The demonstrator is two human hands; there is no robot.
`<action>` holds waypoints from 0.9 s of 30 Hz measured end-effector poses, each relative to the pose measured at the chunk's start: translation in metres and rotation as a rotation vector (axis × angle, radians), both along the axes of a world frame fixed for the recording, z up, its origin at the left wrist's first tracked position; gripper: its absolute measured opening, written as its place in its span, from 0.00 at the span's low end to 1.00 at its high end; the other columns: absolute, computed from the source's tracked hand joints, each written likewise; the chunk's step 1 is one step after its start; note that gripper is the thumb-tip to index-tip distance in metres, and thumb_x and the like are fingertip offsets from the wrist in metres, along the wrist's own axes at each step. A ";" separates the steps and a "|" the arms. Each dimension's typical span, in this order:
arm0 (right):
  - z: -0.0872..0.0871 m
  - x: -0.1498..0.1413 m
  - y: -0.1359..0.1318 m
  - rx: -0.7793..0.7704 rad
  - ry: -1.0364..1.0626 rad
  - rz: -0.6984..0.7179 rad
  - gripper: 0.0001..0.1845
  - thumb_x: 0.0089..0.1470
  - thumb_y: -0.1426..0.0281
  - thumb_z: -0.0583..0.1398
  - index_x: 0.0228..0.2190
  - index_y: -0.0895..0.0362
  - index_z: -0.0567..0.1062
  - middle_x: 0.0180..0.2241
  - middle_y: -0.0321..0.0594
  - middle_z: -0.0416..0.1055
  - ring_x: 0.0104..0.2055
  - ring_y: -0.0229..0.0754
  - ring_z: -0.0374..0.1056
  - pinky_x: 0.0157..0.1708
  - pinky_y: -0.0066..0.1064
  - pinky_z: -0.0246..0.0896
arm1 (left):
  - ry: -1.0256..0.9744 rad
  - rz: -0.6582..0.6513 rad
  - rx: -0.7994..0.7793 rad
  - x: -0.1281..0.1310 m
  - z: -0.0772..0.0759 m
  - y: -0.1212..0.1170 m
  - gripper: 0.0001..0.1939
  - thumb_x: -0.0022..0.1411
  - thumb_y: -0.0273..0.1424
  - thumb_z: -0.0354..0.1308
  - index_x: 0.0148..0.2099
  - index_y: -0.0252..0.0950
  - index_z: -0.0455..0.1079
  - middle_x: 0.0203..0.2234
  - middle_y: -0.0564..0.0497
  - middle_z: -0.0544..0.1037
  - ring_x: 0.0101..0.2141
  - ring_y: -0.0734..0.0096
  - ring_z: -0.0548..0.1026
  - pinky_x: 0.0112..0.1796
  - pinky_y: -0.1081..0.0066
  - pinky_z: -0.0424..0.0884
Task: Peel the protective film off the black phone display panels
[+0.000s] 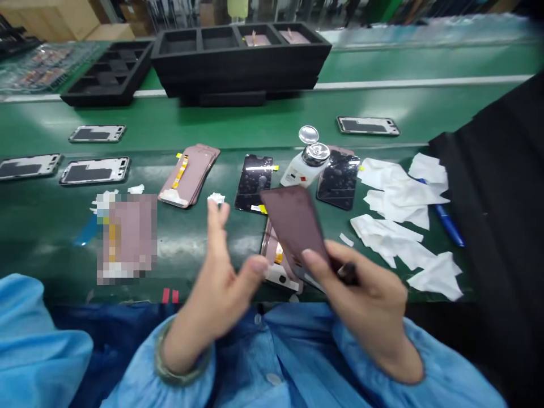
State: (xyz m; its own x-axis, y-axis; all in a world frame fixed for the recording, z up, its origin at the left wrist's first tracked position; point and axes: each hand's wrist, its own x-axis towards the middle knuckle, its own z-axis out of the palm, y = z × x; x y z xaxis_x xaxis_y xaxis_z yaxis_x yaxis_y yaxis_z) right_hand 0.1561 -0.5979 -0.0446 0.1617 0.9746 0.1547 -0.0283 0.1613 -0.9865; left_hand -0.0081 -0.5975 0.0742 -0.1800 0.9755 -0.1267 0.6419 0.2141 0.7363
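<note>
Right hand: your right hand [365, 300] pinches the panel [297, 224] at its lower end, thumb on the near face, the other fingers curled behind it.
Panel: dark, glossy, tilted up and leaning left, its top corner up over the mat; it hangs above another screen [278, 258] lying pink-backed at the table's near edge.
Left hand: your left hand [221, 283] is empty, fingers straight and pointing up, held loosely together, thumb stretched toward the panel; whether the thumb tip touches anything, you cannot tell.
Sleeves: both wrists in light blue cuffs, low in the view.
Mat: green mat [42, 209] runs the whole width of the bench.
Bottle: white bottle [304, 164] with a shiny metal cap, lid flipped up, just behind the panel.
Dark screens: one black screen [254, 182] left of the bottle, another [339, 178] right of it, both flat, glass up.
Pink stack: stack [189, 174] of pink-backed screens with a yellow strip, left of the black one.
Wipes: crumpled white wipes [399, 198] spread to the right of your right hand, a blue pen [446, 221] partly under them.
Frames: metal frames [94, 170] lie flat at far left, one more [368, 125] far right.
Trays: black trays [240, 54] stacked at the back, two pockets holding pink parts.
Blurred patch: a pixelated block [127, 238] sits left of your left hand; what it covers, you cannot tell.
</note>
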 end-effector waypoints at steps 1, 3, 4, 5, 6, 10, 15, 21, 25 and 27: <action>0.007 -0.005 -0.004 0.158 -0.037 0.019 0.10 0.61 0.75 0.64 0.43 0.53 0.83 0.37 0.40 0.85 0.34 0.45 0.82 0.35 0.32 0.80 | -0.159 0.017 -0.003 0.015 -0.007 -0.007 0.58 0.62 0.49 0.69 0.80 0.43 0.36 0.74 0.38 0.55 0.73 0.49 0.55 0.71 0.52 0.52; 0.017 -0.013 -0.007 0.416 -0.087 0.121 0.19 0.61 0.80 0.60 0.50 0.56 0.81 0.46 0.48 0.84 0.43 0.48 0.83 0.42 0.32 0.82 | -0.362 0.161 0.043 0.036 -0.015 -0.018 0.59 0.63 0.49 0.69 0.80 0.47 0.34 0.72 0.38 0.60 0.68 0.49 0.65 0.68 0.53 0.60; 0.020 -0.014 -0.008 0.488 -0.096 0.185 0.20 0.61 0.80 0.60 0.52 0.58 0.80 0.49 0.51 0.83 0.46 0.49 0.83 0.43 0.33 0.82 | -0.421 0.262 0.066 0.042 -0.016 -0.021 0.57 0.64 0.48 0.68 0.80 0.49 0.34 0.70 0.39 0.64 0.64 0.50 0.71 0.66 0.53 0.65; 0.022 -0.013 -0.006 0.517 -0.088 0.251 0.19 0.62 0.78 0.60 0.53 0.59 0.80 0.50 0.53 0.82 0.47 0.49 0.82 0.44 0.34 0.82 | -0.467 0.358 0.081 0.045 -0.015 -0.023 0.54 0.66 0.47 0.66 0.80 0.51 0.34 0.68 0.40 0.67 0.60 0.51 0.75 0.63 0.53 0.69; 0.023 -0.012 -0.004 0.512 -0.061 0.316 0.17 0.63 0.74 0.62 0.53 0.59 0.80 0.49 0.54 0.82 0.47 0.49 0.82 0.45 0.35 0.82 | -0.508 0.431 0.083 0.044 -0.013 -0.025 0.51 0.68 0.45 0.65 0.80 0.53 0.35 0.66 0.42 0.71 0.56 0.52 0.78 0.61 0.53 0.72; 0.026 -0.004 0.006 0.350 0.131 0.431 0.16 0.66 0.58 0.63 0.47 0.56 0.81 0.42 0.49 0.83 0.42 0.45 0.82 0.40 0.30 0.81 | -0.725 0.443 -0.041 0.030 -0.001 -0.038 0.52 0.68 0.36 0.65 0.79 0.57 0.33 0.58 0.48 0.79 0.56 0.53 0.79 0.62 0.49 0.71; 0.031 -0.012 0.012 0.205 0.025 0.241 0.06 0.62 0.69 0.66 0.42 0.54 0.80 0.32 0.39 0.77 0.32 0.39 0.77 0.31 0.27 0.76 | -0.790 0.308 -0.131 0.014 -0.005 -0.062 0.46 0.66 0.35 0.66 0.77 0.57 0.46 0.57 0.52 0.80 0.63 0.56 0.73 0.68 0.52 0.60; 0.032 -0.014 0.003 0.292 -0.028 0.323 0.07 0.61 0.76 0.65 0.39 0.52 0.80 0.29 0.35 0.75 0.27 0.37 0.73 0.25 0.26 0.71 | -0.885 0.151 -0.103 0.004 -0.017 -0.076 0.29 0.70 0.31 0.61 0.69 0.59 0.63 0.59 0.53 0.78 0.61 0.57 0.75 0.63 0.56 0.68; 0.021 -0.007 -0.007 0.390 -0.097 0.292 0.15 0.59 0.80 0.65 0.43 0.49 0.82 0.32 0.37 0.79 0.27 0.39 0.73 0.24 0.30 0.70 | -1.002 0.178 -0.152 0.005 -0.021 -0.077 0.29 0.69 0.30 0.61 0.68 0.58 0.63 0.56 0.51 0.80 0.59 0.55 0.77 0.62 0.52 0.70; 0.015 -0.004 -0.010 0.421 -0.071 0.353 0.15 0.60 0.80 0.63 0.43 0.50 0.82 0.33 0.38 0.80 0.27 0.39 0.73 0.24 0.31 0.70 | -1.045 0.192 -0.151 0.007 -0.023 -0.077 0.30 0.68 0.30 0.62 0.68 0.55 0.63 0.55 0.49 0.80 0.59 0.53 0.76 0.63 0.49 0.68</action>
State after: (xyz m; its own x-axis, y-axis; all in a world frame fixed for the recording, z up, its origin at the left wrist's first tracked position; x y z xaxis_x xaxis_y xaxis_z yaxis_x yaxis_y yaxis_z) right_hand 0.1520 -0.6077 -0.0300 -0.1883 0.8192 0.5417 -0.0883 0.5352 -0.8401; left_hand -0.0010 -0.6741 0.0517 -0.0614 0.9037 -0.4237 -0.3453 0.3790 0.8585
